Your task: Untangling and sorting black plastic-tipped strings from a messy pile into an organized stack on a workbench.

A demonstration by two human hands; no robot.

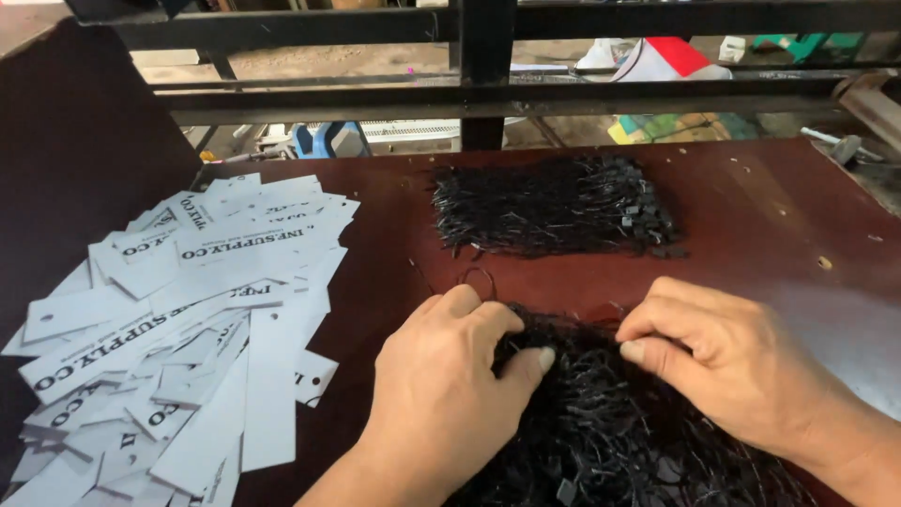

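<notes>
Hands work low in the frame: left hand (441, 385) presses curled fingers into the tangled black string pile (610, 422) at bottom centre; right hand (723, 361) pinches strands at its top edge. White paper tags (188, 319) spread left.

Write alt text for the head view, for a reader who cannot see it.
Two bare hands, left hand and right hand, pick at a tangled pile of black tag strings on a dark red table. A neater bundle of strings lies behind; white paper tags are heaped at left.
</notes>
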